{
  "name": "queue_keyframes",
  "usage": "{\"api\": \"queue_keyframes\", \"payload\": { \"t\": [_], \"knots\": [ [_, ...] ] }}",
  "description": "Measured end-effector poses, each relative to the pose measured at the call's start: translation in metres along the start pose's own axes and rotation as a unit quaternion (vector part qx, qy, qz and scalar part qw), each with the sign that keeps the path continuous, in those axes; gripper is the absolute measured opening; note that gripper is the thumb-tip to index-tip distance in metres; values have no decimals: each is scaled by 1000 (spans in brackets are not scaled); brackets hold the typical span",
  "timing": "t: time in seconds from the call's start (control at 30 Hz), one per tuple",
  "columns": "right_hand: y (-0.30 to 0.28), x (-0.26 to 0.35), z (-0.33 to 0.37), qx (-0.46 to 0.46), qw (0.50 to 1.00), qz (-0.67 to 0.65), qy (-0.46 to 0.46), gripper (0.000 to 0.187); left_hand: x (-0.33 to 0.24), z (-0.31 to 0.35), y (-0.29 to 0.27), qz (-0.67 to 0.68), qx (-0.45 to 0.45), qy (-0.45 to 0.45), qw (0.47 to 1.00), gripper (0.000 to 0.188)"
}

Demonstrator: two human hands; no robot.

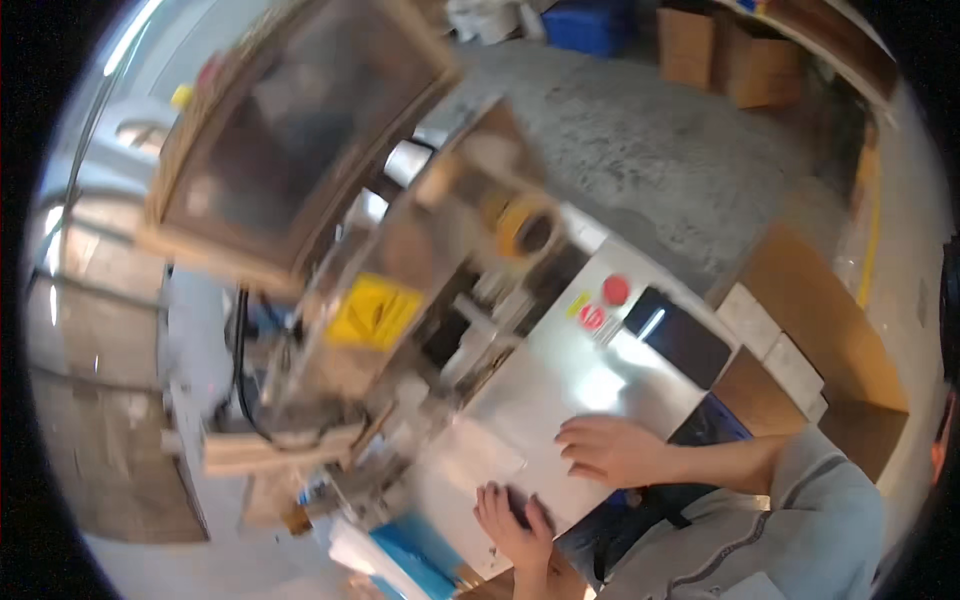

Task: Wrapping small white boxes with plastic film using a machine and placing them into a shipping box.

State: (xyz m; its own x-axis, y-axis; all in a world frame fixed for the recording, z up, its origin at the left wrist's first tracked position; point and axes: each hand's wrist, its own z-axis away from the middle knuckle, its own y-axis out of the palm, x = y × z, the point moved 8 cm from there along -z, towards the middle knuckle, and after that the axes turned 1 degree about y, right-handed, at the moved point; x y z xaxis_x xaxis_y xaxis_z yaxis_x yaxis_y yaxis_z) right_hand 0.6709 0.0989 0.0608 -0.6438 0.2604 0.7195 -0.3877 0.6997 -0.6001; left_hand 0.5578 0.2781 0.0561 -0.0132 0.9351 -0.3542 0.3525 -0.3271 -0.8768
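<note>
A packing machine fills the middle of the view, tilted and blurred. My right hand [610,450] lies flat on its stainless steel front panel [560,385], fingers pointing left and holding nothing. My left hand [515,520] rests at the panel's lower edge, fingers spread around a small dark spot; whether it grips anything is unclear. Above my right hand the panel carries a red round button [616,289], a red and yellow label [590,315] and a dark screen [678,338].
The machine has a clear-windowed hood [300,120], a yellow warning label [375,312], a yellow tape roll [528,228] and black cables [240,370]. Cardboard boxes [740,60] and a blue crate [590,25] stand on the concrete floor behind. A large brown carton [830,340] sits at right.
</note>
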Motion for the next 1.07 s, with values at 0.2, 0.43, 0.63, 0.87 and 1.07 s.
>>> {"api": "queue_keyframes", "payload": {
  "t": [0.2,0.43,0.63,0.87,1.07],
  "knots": [
    [8,-8,25,-1,999,-36,-35,21,-53,54,-49,43,67,-184,980,31],
    [-56,-7,126,146,964,-177,136,26,-158,139,-99,175,201,-325,907,23],
    [-211,-25,286,38,933,-84,348,40,-225,144,-128,240,205,-301,900,35],
    [-315,24,463,-221,866,51,446,43,-218,250,-115,356,198,-294,865,38],
    [-200,133,540,305,903,55,296,24,-207,485,-133,176,157,-302,924,50]
  ]
}}
